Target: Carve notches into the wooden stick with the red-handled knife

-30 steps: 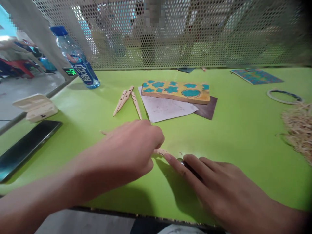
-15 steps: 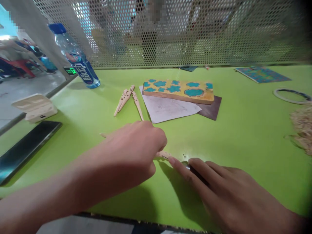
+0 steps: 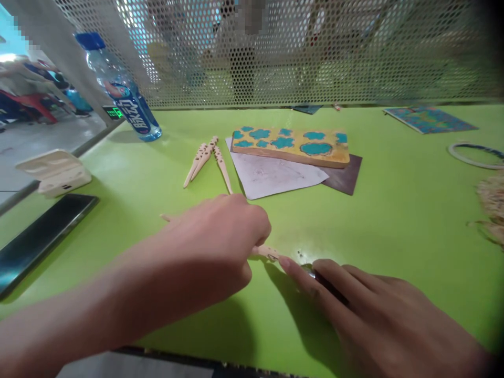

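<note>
My left hand is closed around a slim carved wooden stick. One end of the stick pokes out toward my right hand, while its thin tip shows beyond my left wrist. My right hand grips a tool with a dark handle and a shiny metal part; the working end is hidden behind the index finger. That finger is stretched out, its tip at or very near the end of the stick. Several similar carved sticks with notches and holes lie just beyond my left hand.
A yellow block with teal patches rests on white paper and a dark sheet. Around the green table are a bottle, a phone, an open white case, a ring and a fibrous bundle.
My right hand and its tool have shifted slightly to the right. The left hand keeps its grip on the stick almost unmoved.
</note>
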The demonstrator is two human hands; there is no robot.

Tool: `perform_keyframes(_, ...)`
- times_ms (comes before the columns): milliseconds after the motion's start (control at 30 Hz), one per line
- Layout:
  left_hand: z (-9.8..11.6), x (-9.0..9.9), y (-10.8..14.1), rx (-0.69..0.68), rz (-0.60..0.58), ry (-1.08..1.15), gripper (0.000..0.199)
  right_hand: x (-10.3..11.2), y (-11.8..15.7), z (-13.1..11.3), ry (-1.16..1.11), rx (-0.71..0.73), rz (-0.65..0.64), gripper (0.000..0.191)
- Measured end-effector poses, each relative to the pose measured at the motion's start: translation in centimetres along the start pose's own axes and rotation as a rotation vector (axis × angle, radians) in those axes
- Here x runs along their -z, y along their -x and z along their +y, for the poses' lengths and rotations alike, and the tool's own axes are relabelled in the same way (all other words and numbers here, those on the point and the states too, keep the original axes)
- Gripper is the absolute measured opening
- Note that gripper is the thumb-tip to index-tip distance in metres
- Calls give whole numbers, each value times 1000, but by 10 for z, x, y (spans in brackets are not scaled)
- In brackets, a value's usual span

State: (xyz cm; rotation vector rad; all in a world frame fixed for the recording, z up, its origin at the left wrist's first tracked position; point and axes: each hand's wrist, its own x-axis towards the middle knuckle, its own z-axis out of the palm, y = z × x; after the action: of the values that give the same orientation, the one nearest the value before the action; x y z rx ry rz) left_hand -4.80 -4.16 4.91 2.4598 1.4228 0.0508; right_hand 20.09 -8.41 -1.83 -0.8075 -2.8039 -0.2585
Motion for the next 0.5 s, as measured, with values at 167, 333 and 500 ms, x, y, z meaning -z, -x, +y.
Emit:
perform_keyframes(167, 3, 4, -3, 4, -14, -15, 18, 0, 3, 2, -103, -7, 20, 69)
perform_keyframes(333, 0, 8, -14, -78, -62, 60, 19, 0, 0, 12, -368, -188, 121, 55)
perform_keyframes(500, -2, -1, -28, -299, -174, 307, 17, 2, -11, 30, -751, -521, 155, 46)
